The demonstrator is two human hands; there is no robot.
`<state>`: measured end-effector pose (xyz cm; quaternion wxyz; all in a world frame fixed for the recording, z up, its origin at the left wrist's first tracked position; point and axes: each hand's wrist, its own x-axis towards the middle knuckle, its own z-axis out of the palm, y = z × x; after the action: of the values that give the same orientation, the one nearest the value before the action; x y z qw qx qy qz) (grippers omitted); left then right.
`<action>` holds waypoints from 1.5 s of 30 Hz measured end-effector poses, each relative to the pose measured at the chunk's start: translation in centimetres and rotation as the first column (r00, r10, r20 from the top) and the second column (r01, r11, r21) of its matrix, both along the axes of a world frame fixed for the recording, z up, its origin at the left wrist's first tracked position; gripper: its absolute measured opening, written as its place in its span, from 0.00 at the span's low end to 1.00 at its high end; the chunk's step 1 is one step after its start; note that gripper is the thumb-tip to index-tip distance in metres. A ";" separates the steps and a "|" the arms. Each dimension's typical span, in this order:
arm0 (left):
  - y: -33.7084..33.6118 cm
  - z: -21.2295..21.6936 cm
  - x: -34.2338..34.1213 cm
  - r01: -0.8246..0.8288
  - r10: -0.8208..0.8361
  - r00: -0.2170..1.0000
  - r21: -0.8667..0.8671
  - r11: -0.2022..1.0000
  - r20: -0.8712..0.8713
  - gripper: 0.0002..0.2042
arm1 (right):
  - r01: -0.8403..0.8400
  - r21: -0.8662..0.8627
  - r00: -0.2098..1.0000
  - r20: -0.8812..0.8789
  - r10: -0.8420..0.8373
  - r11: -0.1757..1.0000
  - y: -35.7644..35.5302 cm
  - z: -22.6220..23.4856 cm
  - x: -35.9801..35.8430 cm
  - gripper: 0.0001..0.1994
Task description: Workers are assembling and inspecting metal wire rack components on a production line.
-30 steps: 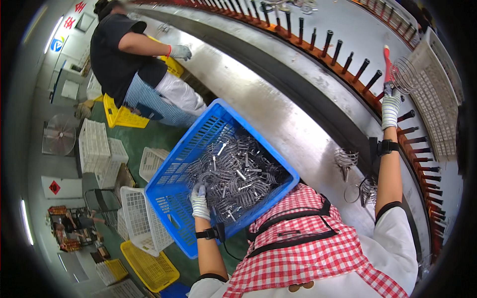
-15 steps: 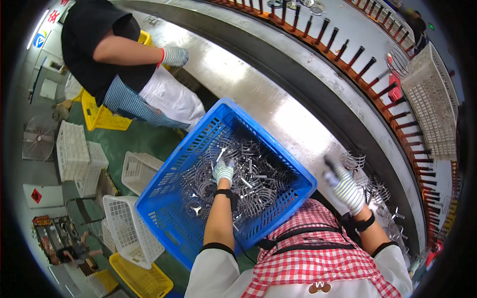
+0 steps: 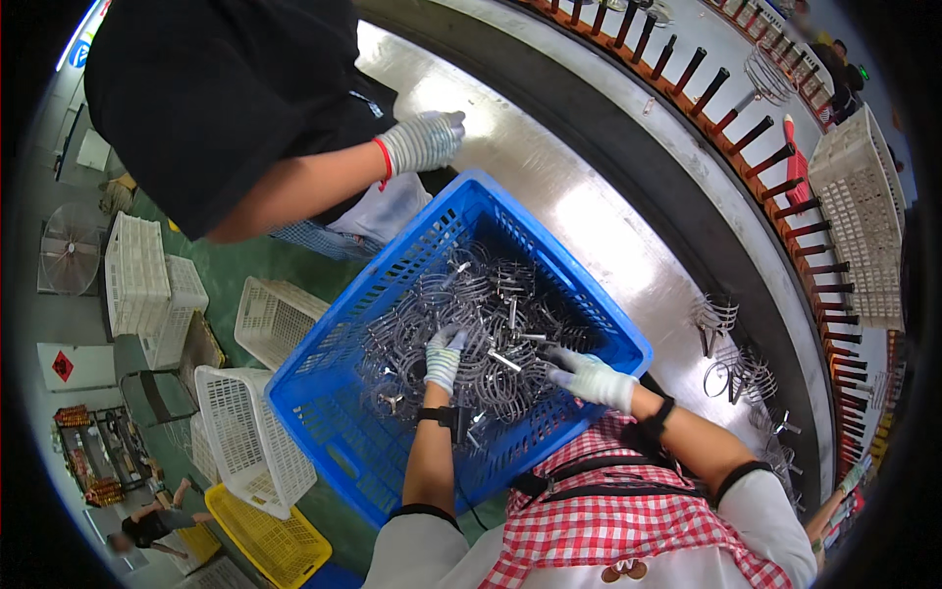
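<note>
A large blue plastic crate stands in front of me, tilted in view, with a tangled heap of curved wire metal pieces in it. Some pieces have short shiny metal tubes. My left hand, in a striped glove, rests on the heap near its middle, fingers apart. My right hand, gloved alike, reaches over the crate's right side; its fingers are stretched toward the pieces and partly merge with them. Beside the crate, more wire pieces lie on the metal table.
A co-worker's gloved hand is over the metal table beyond the crate. A row of dark upright handles curves along the far side. White baskets and a yellow basket stand on the floor at left; a white basket is at far right.
My right hand has moved left from the pieces on the table to the crate. My left hand stays in the heap. The co-worker has leaned closer, the gloved hand now nearer the crate.
</note>
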<state>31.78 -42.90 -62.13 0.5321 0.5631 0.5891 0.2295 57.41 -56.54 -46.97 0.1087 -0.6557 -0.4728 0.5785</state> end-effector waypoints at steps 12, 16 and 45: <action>-1.8 3.6 -4.5 0.104 -0.007 0.969 0.380 0.919 -0.247 0.13 | -0.049 0.102 0.991 -0.120 0.061 0.994 4.3 -14.4 -11.2 0.16; -2.8 5.1 -7.6 -0.009 0.385 0.650 0.500 0.866 -0.655 0.24 | 0.303 -0.328 0.813 -0.401 -0.422 0.895 3.4 -14.6 -10.1 0.11; 10.8 9.8 9.8 0.784 -0.583 0.492 0.037 0.620 -0.647 0.17 | 0.985 0.096 0.057 -0.965 -0.255 -0.140 -16.6 6.6 20.3 0.10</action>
<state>41.61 -32.10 -52.31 0.2719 0.8725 0.3953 -0.0925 77.67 -73.14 -40.41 0.8887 -0.3562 -0.1190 0.2631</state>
